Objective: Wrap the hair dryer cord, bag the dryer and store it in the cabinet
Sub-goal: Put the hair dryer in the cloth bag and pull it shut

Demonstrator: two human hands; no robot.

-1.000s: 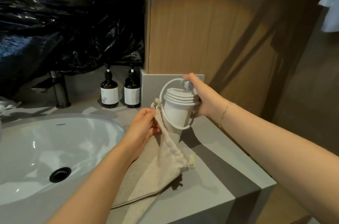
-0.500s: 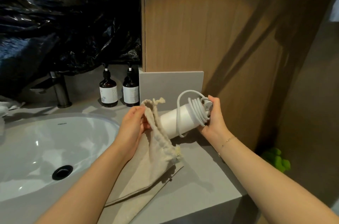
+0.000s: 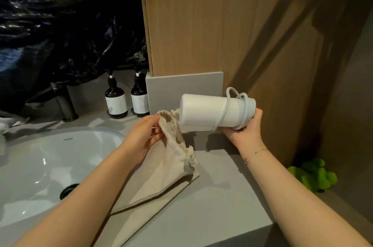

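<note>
A white hair dryer (image 3: pixel 203 112) lies nearly level in the air, its cord (image 3: pixel 245 111) coiled around the right end. My right hand (image 3: pixel 245 128) grips that coiled end from below. The dryer's wide left end sits just at the gathered mouth of a beige drawstring bag (image 3: pixel 171 166). My left hand (image 3: pixel 144 135) pinches the bag's upper rim and holds the mouth up and open. The rest of the bag lies flat on the grey counter (image 3: pixel 218 206).
A white sink (image 3: pixel 40 166) with a dark drain fills the left, with a metal faucet (image 3: pixel 64 105) behind it. Two brown pump bottles (image 3: pixel 116 101) stand by the grey backsplash (image 3: pixel 181 89). A wooden cabinet wall (image 3: pixel 222 24) rises behind. A green object (image 3: pixel 312 174) lies on the floor at right.
My right hand has tilted the dryer from upright to nearly level and brought its wide end to the bag's mouth. My left hand has kept hold of the bag's rim.
</note>
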